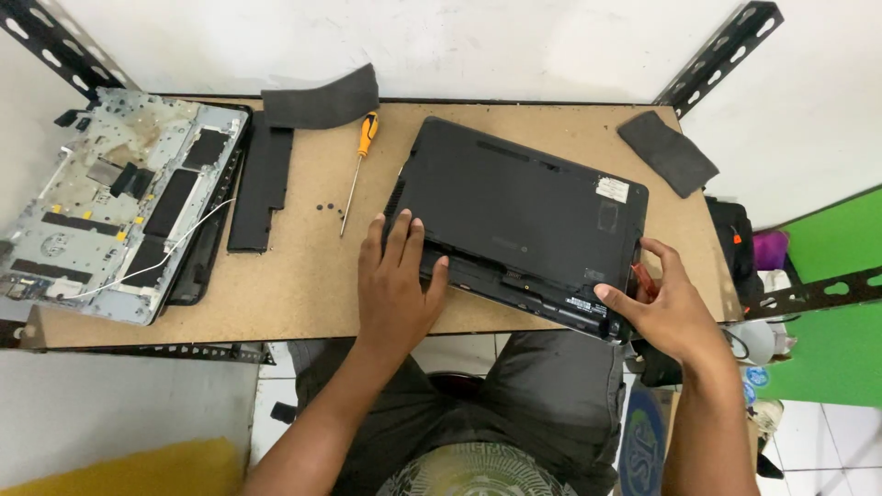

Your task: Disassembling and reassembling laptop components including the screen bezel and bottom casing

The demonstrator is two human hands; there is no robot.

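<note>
The left hand (pixel 397 285) lies flat, fingers spread and pressed down on the near left edge of the black laptop (pixel 519 220), thumb resting along the open battery slot; it grips nothing, only bears on the shell. The right hand (pixel 663 308) is curled around the laptop's near right corner, thumb on the underside panel, and a small red-handled tool (pixel 641 278) shows between its fingers, though how tightly it is held cannot be told.

The laptop lies upside down, turned at an angle, on the brown board table (pixel 303 294), its near right corner reaching the table's front edge. Left of the laptop lies a screwdriver (pixel 356 170) with an orange handle, and just beside its shaft two small dark screws (pixel 324 208). Further left lies a long black battery (pixel 260 179), then a stripped laptop chassis (pixel 119 202) with a white wire. A dark foam pad (pixel 322 98) sits behind the battery; another foam piece (pixel 667 152) lies right of the laptop's far corner.
</note>
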